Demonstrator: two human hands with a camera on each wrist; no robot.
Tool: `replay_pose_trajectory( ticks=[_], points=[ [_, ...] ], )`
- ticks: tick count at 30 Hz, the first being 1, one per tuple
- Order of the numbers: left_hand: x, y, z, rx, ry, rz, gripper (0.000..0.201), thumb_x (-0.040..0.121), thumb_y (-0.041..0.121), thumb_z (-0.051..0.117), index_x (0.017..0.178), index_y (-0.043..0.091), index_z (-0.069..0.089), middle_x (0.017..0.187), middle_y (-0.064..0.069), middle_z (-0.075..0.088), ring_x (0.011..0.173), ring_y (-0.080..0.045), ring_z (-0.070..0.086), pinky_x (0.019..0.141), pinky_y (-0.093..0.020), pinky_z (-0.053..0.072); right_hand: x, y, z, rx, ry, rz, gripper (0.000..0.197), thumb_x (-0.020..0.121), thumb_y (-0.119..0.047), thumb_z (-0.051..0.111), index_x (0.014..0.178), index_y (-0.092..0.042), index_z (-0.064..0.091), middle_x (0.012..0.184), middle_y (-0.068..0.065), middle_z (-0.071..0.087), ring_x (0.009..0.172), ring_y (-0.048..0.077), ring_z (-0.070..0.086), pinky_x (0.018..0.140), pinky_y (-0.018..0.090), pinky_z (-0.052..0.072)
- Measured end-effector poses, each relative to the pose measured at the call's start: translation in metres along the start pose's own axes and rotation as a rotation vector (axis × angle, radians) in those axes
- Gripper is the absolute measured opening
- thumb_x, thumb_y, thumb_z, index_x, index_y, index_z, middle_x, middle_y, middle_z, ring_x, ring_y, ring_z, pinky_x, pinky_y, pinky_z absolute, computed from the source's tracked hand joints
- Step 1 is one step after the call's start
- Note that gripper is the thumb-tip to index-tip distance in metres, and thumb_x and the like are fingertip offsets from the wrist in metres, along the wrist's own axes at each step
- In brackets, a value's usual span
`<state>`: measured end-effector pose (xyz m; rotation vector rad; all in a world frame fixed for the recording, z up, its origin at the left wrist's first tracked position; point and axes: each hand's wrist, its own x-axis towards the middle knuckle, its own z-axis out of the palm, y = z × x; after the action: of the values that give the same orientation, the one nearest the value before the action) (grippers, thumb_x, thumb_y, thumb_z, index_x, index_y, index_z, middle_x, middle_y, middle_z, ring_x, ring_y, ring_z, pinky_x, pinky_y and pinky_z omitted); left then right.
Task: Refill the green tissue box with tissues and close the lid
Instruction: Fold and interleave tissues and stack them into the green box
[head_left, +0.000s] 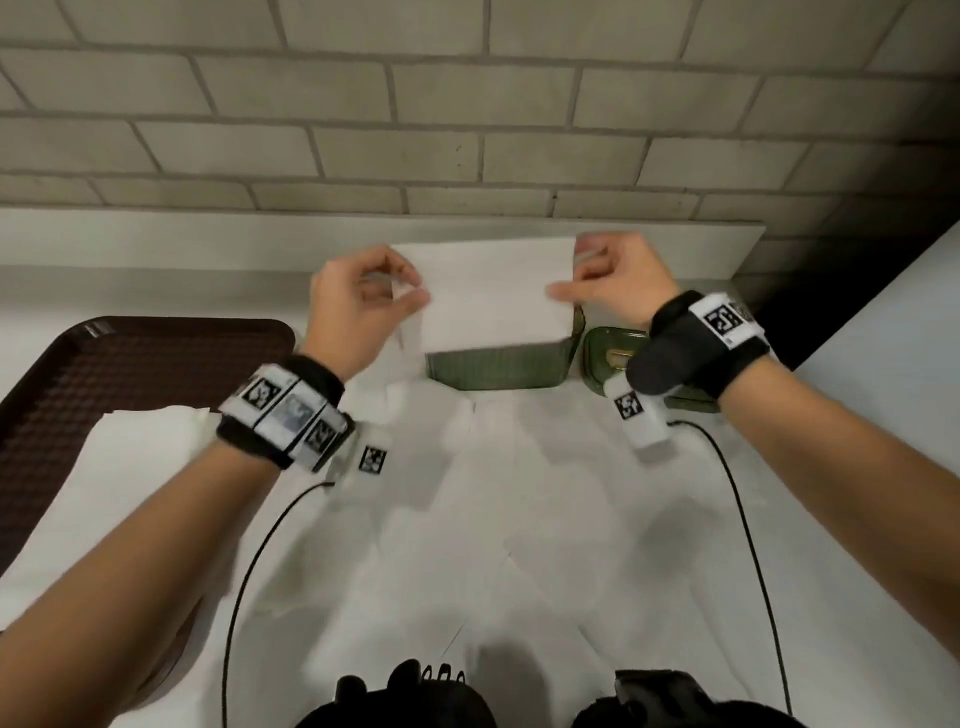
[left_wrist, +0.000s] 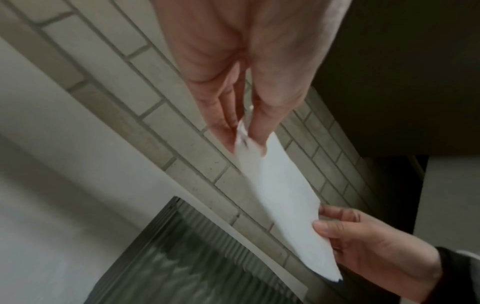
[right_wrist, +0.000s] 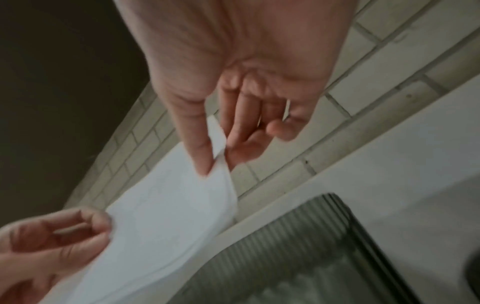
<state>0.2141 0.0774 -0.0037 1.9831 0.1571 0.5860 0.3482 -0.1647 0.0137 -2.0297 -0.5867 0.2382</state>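
A white tissue (head_left: 493, 291) is stretched flat just above the open green ribbed tissue box (head_left: 493, 369), hiding most of its opening. My left hand (head_left: 363, 301) pinches the tissue's left edge, and my right hand (head_left: 608, 286) pinches its right edge. The left wrist view shows thumb and fingers of the left hand (left_wrist: 244, 127) nipping the tissue (left_wrist: 280, 195) over the box (left_wrist: 187, 259). In the right wrist view the right hand (right_wrist: 215, 156) pinches a tissue (right_wrist: 168, 226) corner above the box (right_wrist: 298, 257). The green lid (head_left: 608, 358) lies right of the box, partly behind my right wrist.
A dark brown tray (head_left: 104, 374) at the left holds a stack of white tissues (head_left: 130, 441). The white counter (head_left: 519, 519) meets a grey tiled wall (head_left: 467, 130) just behind the box. Black cables (head_left: 748, 545) trail from both wrists across the counter.
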Motion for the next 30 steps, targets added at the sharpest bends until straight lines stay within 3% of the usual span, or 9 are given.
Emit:
replay_pose_trajectory(
  ticks=[2, 4, 8, 16, 20, 23, 26, 28, 30],
  points=[
    [0.027, -0.002, 0.011, 0.144, 0.028, -0.036, 0.014, 0.075, 0.013, 0.08, 0.084, 0.015, 0.07, 0.091, 0.001, 0.068, 0.059, 0.0, 0.052, 0.066, -0.018, 0.046, 0.018, -0.002, -0.001, -0.068, 0.114, -0.026, 0.041, 0.072, -0.013, 0.082, 0.1, -0.018, 0.054, 0.071, 0.003, 0.065, 0.06, 0.01, 0.061, 0.063, 0.023, 0.052],
    [0.05, -0.006, 0.024, 0.347, -0.042, -0.07, 0.021, 0.073, 0.017, 0.082, 0.091, 0.012, 0.072, 0.1, -0.005, 0.067, 0.076, -0.013, 0.06, 0.075, -0.024, 0.048, 0.032, 0.003, 0.003, -0.174, 0.167, -0.036, 0.04, 0.07, -0.018, 0.082, 0.091, -0.021, 0.048, 0.067, 0.0, 0.063, 0.062, 0.016, 0.061, 0.063, 0.027, 0.05],
    [0.079, -0.008, 0.045, 0.69, -0.344, -0.162, 0.038, 0.069, 0.018, 0.085, 0.104, 0.009, 0.071, 0.117, -0.012, 0.059, 0.102, -0.026, 0.06, 0.083, -0.022, 0.043, 0.045, 0.02, 0.016, -0.599, 0.107, -0.057, 0.014, 0.071, -0.026, 0.072, 0.076, -0.025, 0.059, 0.064, -0.009, 0.06, 0.075, 0.02, 0.065, 0.084, 0.031, 0.046],
    [0.086, -0.004, 0.064, 0.878, -0.705, -0.186, 0.044, 0.069, 0.019, 0.086, 0.106, 0.001, 0.071, 0.096, -0.01, 0.063, 0.08, -0.02, 0.056, 0.072, -0.025, 0.046, 0.039, 0.039, 0.033, -0.922, -0.087, -0.043, 0.006, 0.078, -0.031, 0.067, 0.079, -0.028, 0.072, 0.066, -0.015, 0.053, 0.091, 0.017, 0.055, 0.092, 0.037, 0.028],
    [0.083, 0.002, 0.063, 0.911, -0.678, -0.088, 0.024, 0.085, 0.025, 0.069, 0.079, 0.001, 0.069, 0.082, -0.01, 0.06, 0.083, -0.029, 0.059, 0.071, -0.03, 0.046, 0.037, 0.038, 0.029, -1.01, -0.054, -0.105, 0.031, 0.085, -0.052, 0.057, 0.076, -0.027, 0.071, 0.09, -0.002, 0.062, 0.104, 0.025, 0.047, 0.092, 0.044, 0.028],
    [0.075, 0.01, 0.066, 0.95, -0.778, -0.128, 0.055, 0.099, 0.035, 0.039, 0.068, 0.005, 0.072, 0.066, -0.002, 0.058, 0.07, -0.023, 0.056, 0.076, -0.032, 0.045, 0.031, 0.036, 0.035, -0.981, -0.148, -0.135, 0.061, 0.096, -0.055, 0.032, 0.058, -0.022, 0.067, 0.075, -0.002, 0.062, 0.102, 0.023, 0.047, 0.097, 0.048, 0.024],
    [0.066, 0.008, 0.074, 1.096, -0.912, -0.207, 0.062, 0.102, 0.045, 0.019, 0.106, 0.004, 0.066, 0.107, -0.01, 0.065, 0.107, -0.027, 0.056, 0.099, -0.039, 0.036, 0.029, 0.038, 0.047, -0.989, -0.327, 0.003, 0.077, 0.098, -0.058, 0.012, 0.065, -0.019, 0.07, 0.076, -0.002, 0.063, 0.113, 0.02, 0.047, 0.11, 0.051, 0.011],
    [0.062, 0.004, 0.076, 1.177, -0.965, -0.249, 0.063, 0.102, 0.046, 0.012, 0.128, 0.006, 0.053, 0.138, -0.014, 0.051, 0.132, -0.028, 0.042, 0.114, -0.045, 0.021, 0.029, 0.041, 0.051, -1.009, -0.398, 0.074, 0.084, 0.097, -0.059, 0.005, 0.075, -0.018, 0.075, 0.086, 0.001, 0.066, 0.119, 0.02, 0.047, 0.114, 0.054, 0.002],
    [0.06, 0.005, 0.073, 1.16, -0.969, -0.248, 0.065, 0.102, 0.045, 0.011, 0.112, 0.005, 0.06, 0.127, -0.013, 0.057, 0.132, -0.026, 0.041, 0.118, -0.05, 0.007, 0.027, 0.04, 0.048, -0.987, -0.37, 0.052, 0.086, 0.096, -0.061, 0.004, 0.073, -0.018, 0.075, 0.087, 0.002, 0.068, 0.119, 0.017, 0.048, 0.115, 0.054, -0.002]
  ],
)
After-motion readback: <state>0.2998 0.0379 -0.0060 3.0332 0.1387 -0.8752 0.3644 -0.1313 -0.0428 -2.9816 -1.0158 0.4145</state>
